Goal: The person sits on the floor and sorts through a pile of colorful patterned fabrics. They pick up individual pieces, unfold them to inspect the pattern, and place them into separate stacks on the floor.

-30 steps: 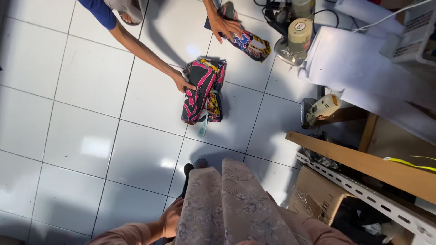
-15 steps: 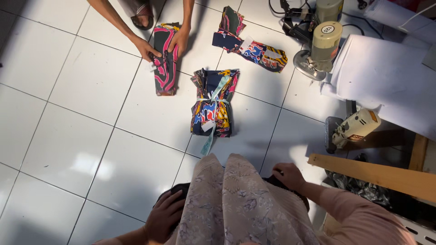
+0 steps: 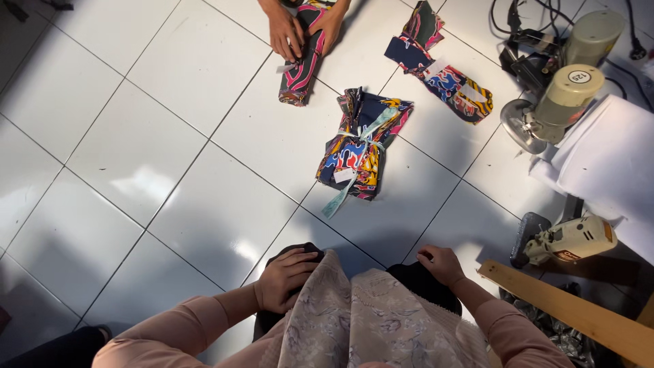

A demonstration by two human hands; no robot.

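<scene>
My left hand (image 3: 285,277) rests flat on my dark-clad left knee, fingers together, holding nothing. On the other knee lies my right hand (image 3: 440,263), loosely curled and also without anything in it. A pale patterned cloth (image 3: 354,313) hangs between my knees. On the white tile floor ahead lies a tied bundle of colourful fabric (image 3: 360,144) with a light ribbon and a tag. Farther off, another person's two hands (image 3: 300,28) press on a folded pink-and-black fabric roll (image 3: 300,67).
A third colourful fabric bundle (image 3: 441,71) lies at the back right. A round-bladed cutting machine (image 3: 553,102) with cables, white sheets (image 3: 606,163), a small hand tool (image 3: 565,240) and a wooden plank (image 3: 579,315) crowd the right side. White tile floor (image 3: 157,157) stretches to the left.
The view has shifted closer over the tied bundle. The other person's hands have drawn the pink-and-black roll farther from the bundle. My hands have settled on my knees.
</scene>
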